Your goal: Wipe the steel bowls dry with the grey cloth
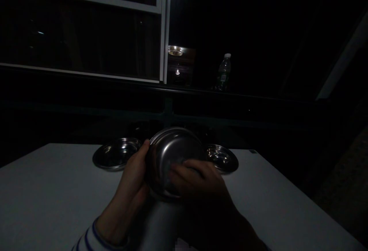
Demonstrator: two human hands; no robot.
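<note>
A shiny metal bowl is held up and tilted above the table, its round surface facing me. My left hand grips it at the left edge, with the thumb along the rim and the other fingers hidden behind. Against the lower right of the bowl, the bent fingers of my right hand press on its surface, smeared by motion. Whether they pinch something is too dark to make out. A blurred pale shape shows below the bowl, between my forearms; I cannot tell what it is.
On the white table, one metal bowl stands left of my hands and another metal bowl stands right. A clear plastic bottle with a white cap is on the ledge behind, beside a window frame. The room is very dark.
</note>
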